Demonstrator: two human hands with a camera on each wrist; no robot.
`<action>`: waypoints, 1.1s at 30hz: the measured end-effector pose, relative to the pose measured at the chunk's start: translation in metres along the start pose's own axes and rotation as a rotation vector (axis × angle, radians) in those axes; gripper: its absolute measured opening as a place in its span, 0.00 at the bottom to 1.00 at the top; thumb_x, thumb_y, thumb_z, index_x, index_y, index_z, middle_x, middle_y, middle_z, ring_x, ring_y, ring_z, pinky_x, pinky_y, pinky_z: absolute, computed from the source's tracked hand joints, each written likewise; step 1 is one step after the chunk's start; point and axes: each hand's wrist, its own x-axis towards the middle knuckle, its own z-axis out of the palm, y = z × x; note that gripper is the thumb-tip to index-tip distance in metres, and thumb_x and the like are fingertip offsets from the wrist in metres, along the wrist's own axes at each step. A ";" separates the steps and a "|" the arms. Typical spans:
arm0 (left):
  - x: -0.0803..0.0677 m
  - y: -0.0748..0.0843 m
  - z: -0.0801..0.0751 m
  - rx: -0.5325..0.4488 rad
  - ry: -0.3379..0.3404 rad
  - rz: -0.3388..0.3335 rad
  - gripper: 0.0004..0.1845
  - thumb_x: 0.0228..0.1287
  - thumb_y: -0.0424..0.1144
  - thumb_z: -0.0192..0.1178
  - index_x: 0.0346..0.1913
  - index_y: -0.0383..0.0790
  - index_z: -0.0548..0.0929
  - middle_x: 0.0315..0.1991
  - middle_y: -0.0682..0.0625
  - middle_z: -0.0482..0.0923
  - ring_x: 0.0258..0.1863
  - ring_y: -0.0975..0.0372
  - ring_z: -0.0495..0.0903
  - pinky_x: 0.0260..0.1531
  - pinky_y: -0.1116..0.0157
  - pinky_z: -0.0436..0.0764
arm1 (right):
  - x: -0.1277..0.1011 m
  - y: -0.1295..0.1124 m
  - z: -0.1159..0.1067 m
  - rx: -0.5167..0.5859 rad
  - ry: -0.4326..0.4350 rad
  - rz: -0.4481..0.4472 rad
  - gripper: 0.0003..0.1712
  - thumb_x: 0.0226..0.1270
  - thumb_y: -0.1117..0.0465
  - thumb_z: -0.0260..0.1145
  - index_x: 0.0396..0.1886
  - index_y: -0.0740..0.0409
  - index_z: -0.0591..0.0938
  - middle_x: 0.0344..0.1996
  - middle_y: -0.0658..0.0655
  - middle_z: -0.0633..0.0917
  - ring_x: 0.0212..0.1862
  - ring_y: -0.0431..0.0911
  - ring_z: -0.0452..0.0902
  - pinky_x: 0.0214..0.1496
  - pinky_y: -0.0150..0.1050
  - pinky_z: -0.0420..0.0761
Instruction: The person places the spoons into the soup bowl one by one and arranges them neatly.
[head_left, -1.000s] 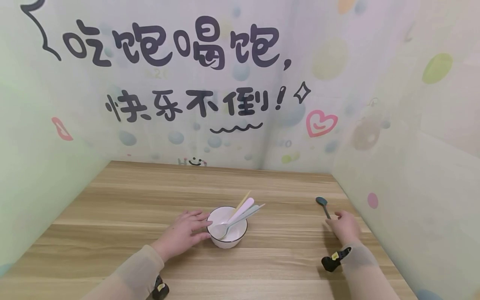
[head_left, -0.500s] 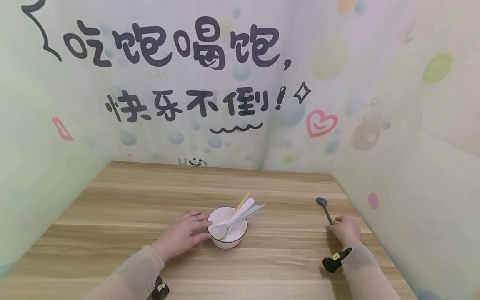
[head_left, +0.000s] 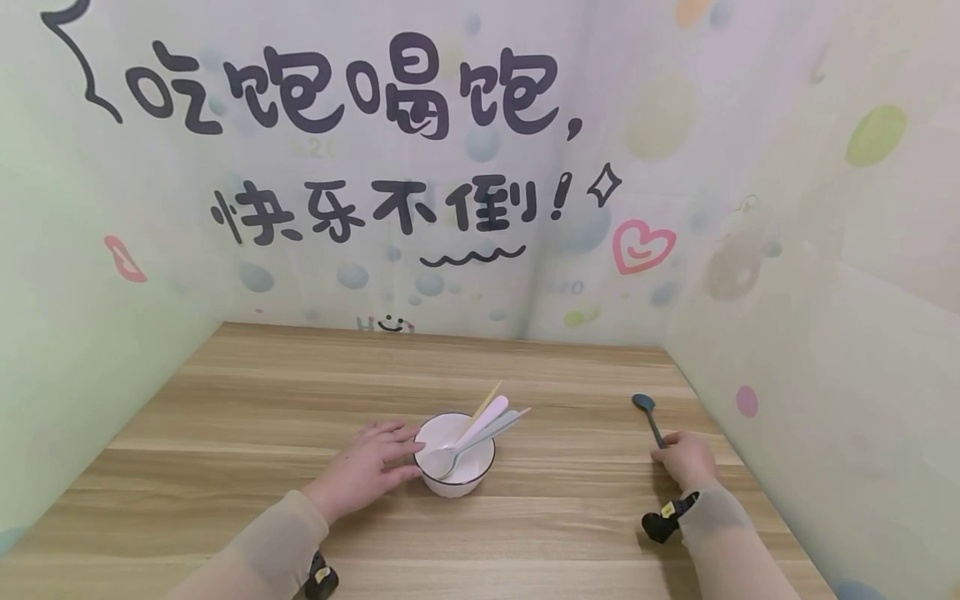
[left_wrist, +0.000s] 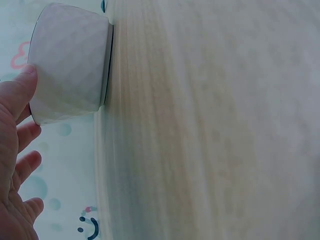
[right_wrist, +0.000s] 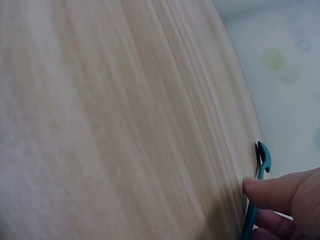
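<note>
1. Head view: three spoons (head_left: 480, 429) already leaning in the white bowl (head_left: 454, 455) at desk (head_left: 247, 417) centre; teal spoon (head_left: 648, 416) at far right not yet lifted, handle pinched by right hand (head_left: 688, 459).
2. Left wrist view: left hand (left_wrist: 16, 165) relaxed, thumb touching bowl (left_wrist: 67, 62) wall.
3. Right wrist view: right hand (right_wrist: 285, 200) fingers curled round teal spoon (right_wrist: 259, 190) lying on desk (right_wrist: 125, 125).

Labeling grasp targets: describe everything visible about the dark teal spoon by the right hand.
The dark teal spoon is slim, with a small oval bowl and a thin straight handle, plastic or coated by its look. It lies flat on the wooden table, near the right wall, bowl end pointing away from the person. The right hand covers the handle's near end; in the right wrist view its fingers curl around the handle. Nothing else touches it. It sits well apart from the white bowl.
</note>
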 end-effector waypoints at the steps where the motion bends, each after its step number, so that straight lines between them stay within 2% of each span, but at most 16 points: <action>1: 0.000 0.000 0.000 -0.004 0.002 0.000 0.22 0.59 0.50 0.66 0.54 0.42 0.84 0.60 0.45 0.77 0.63 0.46 0.70 0.65 0.39 0.57 | 0.001 0.001 0.001 0.003 0.001 -0.001 0.24 0.62 0.62 0.66 0.53 0.75 0.76 0.46 0.73 0.78 0.46 0.61 0.72 0.42 0.50 0.74; 13: 0.000 0.000 0.000 -0.007 -0.010 -0.008 0.23 0.60 0.50 0.65 0.55 0.42 0.84 0.61 0.45 0.76 0.64 0.47 0.69 0.66 0.40 0.56 | 0.004 0.001 0.003 0.008 0.014 -0.007 0.20 0.63 0.62 0.66 0.48 0.74 0.78 0.41 0.70 0.80 0.42 0.59 0.74 0.41 0.49 0.75; 24: 0.001 -0.001 -0.001 -0.008 -0.013 0.001 0.23 0.60 0.50 0.65 0.54 0.42 0.84 0.61 0.45 0.76 0.64 0.46 0.69 0.65 0.39 0.57 | 0.002 -0.003 0.003 -0.025 -0.001 -0.002 0.11 0.61 0.62 0.66 0.33 0.68 0.82 0.32 0.62 0.81 0.35 0.53 0.74 0.33 0.41 0.73; 33: 0.001 -0.001 0.000 0.001 -0.009 0.003 0.22 0.60 0.50 0.65 0.54 0.42 0.84 0.61 0.45 0.76 0.64 0.46 0.69 0.65 0.39 0.57 | -0.001 -0.007 0.002 -0.057 -0.014 -0.027 0.08 0.61 0.65 0.64 0.33 0.69 0.81 0.31 0.63 0.80 0.35 0.53 0.74 0.33 0.43 0.73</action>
